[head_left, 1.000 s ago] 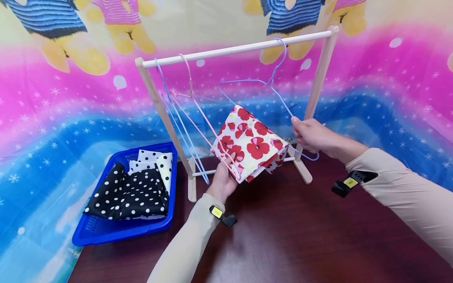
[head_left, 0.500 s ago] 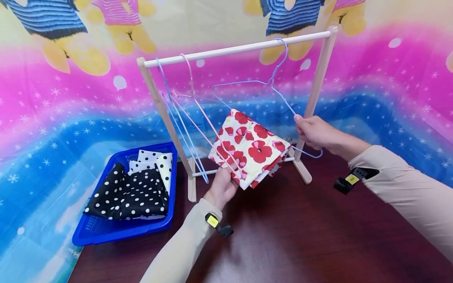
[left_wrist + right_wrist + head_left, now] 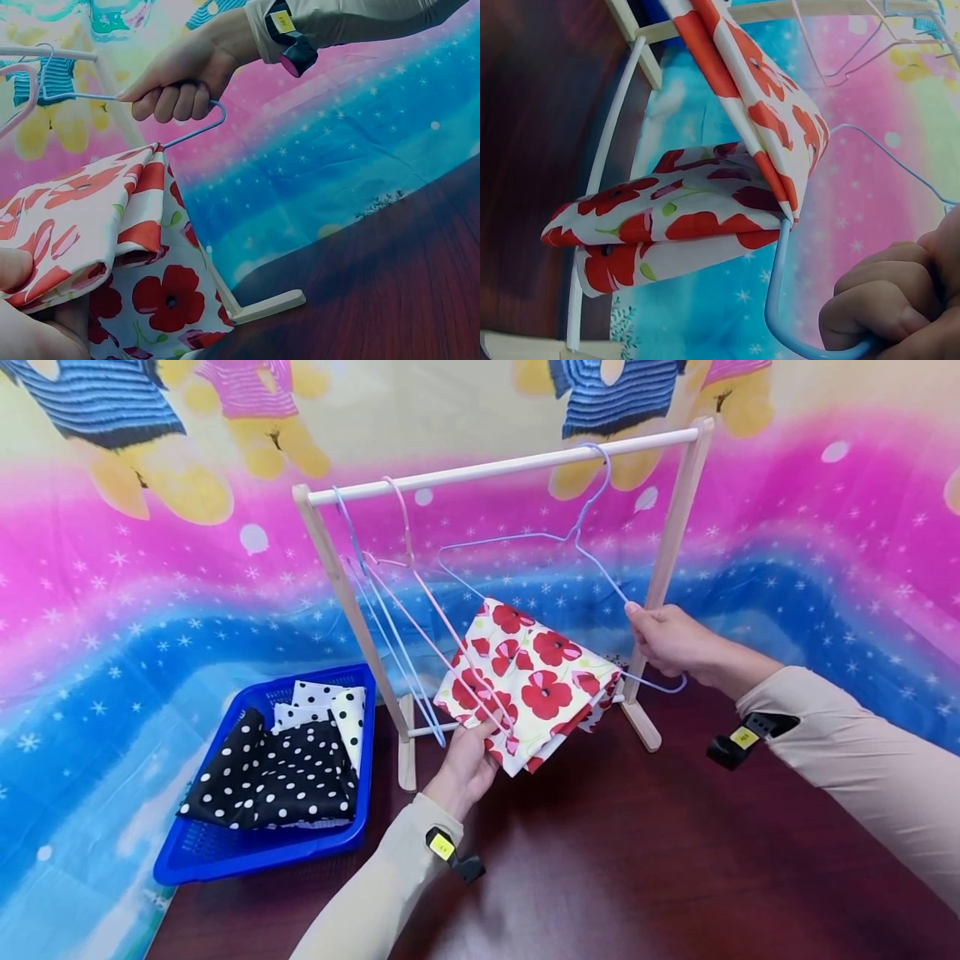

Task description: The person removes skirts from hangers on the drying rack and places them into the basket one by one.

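Observation:
A folded white cloth with red flowers (image 3: 543,685) hangs over the bottom bar of a light-blue wire hanger (image 3: 510,537), whose hook sits on the rack's rail. My left hand (image 3: 468,764) pinches the cloth's front edge, thumb on top and fingers beneath, behind the pink hanger's lower end. My right hand (image 3: 671,639) grips the hanger's right side; its curled fingers (image 3: 176,101) show in the left wrist view. In the right wrist view, the cloth (image 3: 769,97) drapes on both sides of the bar near the hanger's bent corner (image 3: 776,292).
A wooden rack (image 3: 495,467) stands on the dark red table (image 3: 637,860). From its left end hang a pink hanger (image 3: 435,610) and a blue hanger (image 3: 351,527). At left, a blue basket (image 3: 262,862) holds black (image 3: 292,777) and white (image 3: 349,710) polka-dot cloths.
My left hand has drawn the flowered cloth's front edge down toward me, and the hanger has swung slightly with it. My right hand has shifted slightly right, still gripping the hanger.

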Motion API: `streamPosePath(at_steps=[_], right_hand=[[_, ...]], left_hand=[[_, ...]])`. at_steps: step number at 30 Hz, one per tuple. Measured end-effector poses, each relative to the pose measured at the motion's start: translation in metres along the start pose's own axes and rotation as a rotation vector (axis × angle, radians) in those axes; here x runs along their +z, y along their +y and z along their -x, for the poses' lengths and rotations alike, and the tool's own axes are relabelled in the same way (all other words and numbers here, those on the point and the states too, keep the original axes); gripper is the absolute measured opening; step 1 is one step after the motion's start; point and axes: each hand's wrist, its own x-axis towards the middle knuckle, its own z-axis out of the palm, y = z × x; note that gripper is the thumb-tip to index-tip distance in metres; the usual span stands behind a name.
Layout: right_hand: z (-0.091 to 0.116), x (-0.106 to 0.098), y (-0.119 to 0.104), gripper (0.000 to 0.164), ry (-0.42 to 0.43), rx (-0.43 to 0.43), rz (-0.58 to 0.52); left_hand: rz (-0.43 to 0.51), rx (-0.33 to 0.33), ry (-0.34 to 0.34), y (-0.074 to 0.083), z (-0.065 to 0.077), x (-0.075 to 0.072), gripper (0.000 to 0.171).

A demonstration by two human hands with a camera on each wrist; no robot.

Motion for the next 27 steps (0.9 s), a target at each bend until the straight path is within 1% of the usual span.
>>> streamPosePath(at_steps=[5,11,16,21,27], right_hand=[[0.000,0.001,0.001,0.054,-0.021,0.023,-0.067],[-0.001,0.003,0.002,0.054,-0.015,0.037,-0.099],[-0.001,0.003,0.003,0.053,-0.009,0.034,-0.114],[-0.001,0.002,0.004,0.053,0.003,0.030,-0.130],[-0.001,0.004,0.005,0.053,0.011,0.022,-0.164]], left_hand=[[-0.029,-0.006,0.029,0.001,0.003,-0.004,0.035],[-0.061,-0.020,0.032,0.003,0.009,-0.008,0.039],[-0.056,-0.035,0.037,0.004,0.013,-0.013,0.042],[-0.051,-0.056,0.083,0.004,0.017,-0.015,0.042],[-0.058,-0.044,0.105,0.003,0.020,-0.017,0.042]])
